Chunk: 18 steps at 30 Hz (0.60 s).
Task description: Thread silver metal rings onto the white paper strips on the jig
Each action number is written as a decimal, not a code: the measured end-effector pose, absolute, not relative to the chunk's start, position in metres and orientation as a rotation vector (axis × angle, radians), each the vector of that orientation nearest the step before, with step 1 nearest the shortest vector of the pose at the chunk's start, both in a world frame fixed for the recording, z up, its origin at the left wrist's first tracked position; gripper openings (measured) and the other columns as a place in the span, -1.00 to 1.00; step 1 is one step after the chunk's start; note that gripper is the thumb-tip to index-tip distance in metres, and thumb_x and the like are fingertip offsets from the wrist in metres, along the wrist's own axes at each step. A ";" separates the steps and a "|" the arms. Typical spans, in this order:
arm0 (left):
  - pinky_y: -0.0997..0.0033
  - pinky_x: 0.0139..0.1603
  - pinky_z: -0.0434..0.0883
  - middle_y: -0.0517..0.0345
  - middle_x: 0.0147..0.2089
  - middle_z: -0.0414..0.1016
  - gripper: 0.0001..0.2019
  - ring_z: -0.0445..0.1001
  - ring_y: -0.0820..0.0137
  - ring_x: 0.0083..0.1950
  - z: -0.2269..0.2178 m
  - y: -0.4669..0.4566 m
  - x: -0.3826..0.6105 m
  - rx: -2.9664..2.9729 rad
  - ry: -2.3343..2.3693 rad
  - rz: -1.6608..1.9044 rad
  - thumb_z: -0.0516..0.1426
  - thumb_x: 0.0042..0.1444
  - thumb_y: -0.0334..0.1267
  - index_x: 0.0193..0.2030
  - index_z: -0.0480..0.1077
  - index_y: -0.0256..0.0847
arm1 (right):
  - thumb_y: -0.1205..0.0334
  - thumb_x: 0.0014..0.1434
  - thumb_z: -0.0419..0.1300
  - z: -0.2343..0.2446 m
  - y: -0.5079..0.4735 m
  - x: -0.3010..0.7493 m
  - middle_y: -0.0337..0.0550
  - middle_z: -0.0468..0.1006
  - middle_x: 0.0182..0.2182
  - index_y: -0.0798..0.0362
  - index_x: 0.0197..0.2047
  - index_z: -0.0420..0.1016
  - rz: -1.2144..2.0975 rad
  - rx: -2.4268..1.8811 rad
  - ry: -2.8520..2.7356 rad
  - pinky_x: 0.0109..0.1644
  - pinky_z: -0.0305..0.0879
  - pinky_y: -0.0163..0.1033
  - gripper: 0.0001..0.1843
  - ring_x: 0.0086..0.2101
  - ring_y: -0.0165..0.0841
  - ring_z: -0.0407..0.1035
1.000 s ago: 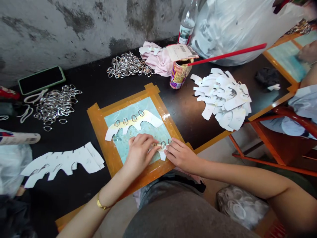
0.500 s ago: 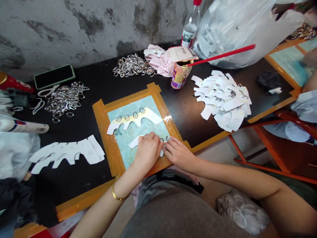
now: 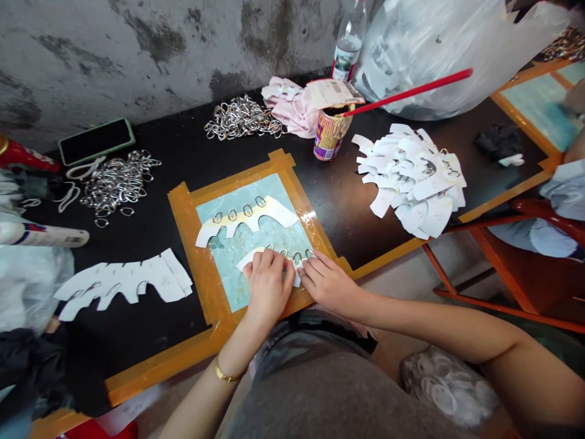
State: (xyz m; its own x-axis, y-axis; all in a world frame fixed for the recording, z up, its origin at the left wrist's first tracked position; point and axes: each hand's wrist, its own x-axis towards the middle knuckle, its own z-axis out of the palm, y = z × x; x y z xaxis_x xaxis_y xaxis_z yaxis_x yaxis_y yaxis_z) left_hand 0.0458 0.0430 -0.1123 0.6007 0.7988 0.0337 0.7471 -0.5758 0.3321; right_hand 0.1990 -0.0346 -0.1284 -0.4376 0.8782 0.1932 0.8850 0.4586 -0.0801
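Observation:
A scalloped white strip (image 3: pixel 247 261) with metal rings along its upper edge lies at the near side of a taped blue-green sheet (image 3: pixel 223 268). My left hand (image 3: pixel 268 281) rests over its left and middle part, fingers bent and closed on it. My right hand (image 3: pixel 328 284) grips the strip's right end, near the last ring (image 3: pixel 309 253). Both hands hide much of the strip. Just beyond them lies a second scalloped strip (image 3: pixel 283 213), its yellowish upper band carrying several metal rings (image 3: pixel 247 210).
Left are stacked strips (image 3: pixel 155 274), a ring pile (image 3: pixel 121 183), a phone (image 3: pixel 95 141) and a white tube (image 3: pixel 50 235). Behind stand another ring pile (image 3: pixel 240 119), a paper cup (image 3: pixel 329 137) with a red stick (image 3: pixel 411 91), and a bottle (image 3: pixel 348 49). Finished-looking strips (image 3: pixel 411 177) heap at right.
My left hand has shifted slightly left along the near strip, its fingers now laid over it, uncovering rings in the middle. My right hand stays at the right end.

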 end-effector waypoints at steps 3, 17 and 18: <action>0.14 -0.21 0.13 0.00 -0.25 0.42 -0.81 0.29 0.16 -0.14 -0.113 0.046 0.046 2.516 1.263 0.288 0.03 0.27 -0.25 -0.37 0.35 -0.19 | 0.38 0.30 0.02 -0.128 -0.035 0.199 0.09 0.52 -0.18 0.28 -0.09 0.45 -0.038 -1.532 -2.505 0.29 0.09 0.05 -0.77 -0.10 -0.21 0.37; 0.15 -0.23 0.14 -0.01 -0.23 0.40 -0.85 0.29 0.15 -0.14 -0.119 0.048 0.051 2.522 1.295 0.252 0.04 0.25 -0.26 -0.35 0.32 -0.17 | 0.41 0.31 0.00 -0.129 -0.038 0.196 0.14 0.52 -0.12 0.32 -0.04 0.44 -0.036 -1.550 -2.477 0.27 0.14 0.05 -0.74 -0.05 -0.20 0.37; 0.15 -0.23 0.14 -0.01 -0.23 0.40 -0.86 0.29 0.15 -0.15 -0.120 0.048 0.051 2.518 1.297 0.261 0.04 0.25 -0.27 -0.35 0.31 -0.17 | 0.41 0.31 0.00 -0.129 -0.038 0.196 0.15 0.52 -0.12 0.33 -0.03 0.43 -0.019 -1.551 -2.470 0.27 0.13 0.05 -0.73 -0.04 -0.20 0.36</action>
State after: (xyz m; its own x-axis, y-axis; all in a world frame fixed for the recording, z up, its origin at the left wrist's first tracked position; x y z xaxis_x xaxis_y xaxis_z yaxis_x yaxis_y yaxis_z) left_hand 0.0509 0.0484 -0.1201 0.5767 0.8166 0.0256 0.7628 -0.5494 0.3409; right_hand 0.1955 -0.0381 -0.1290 -0.4163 0.8879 0.1956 0.8908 0.4414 -0.1078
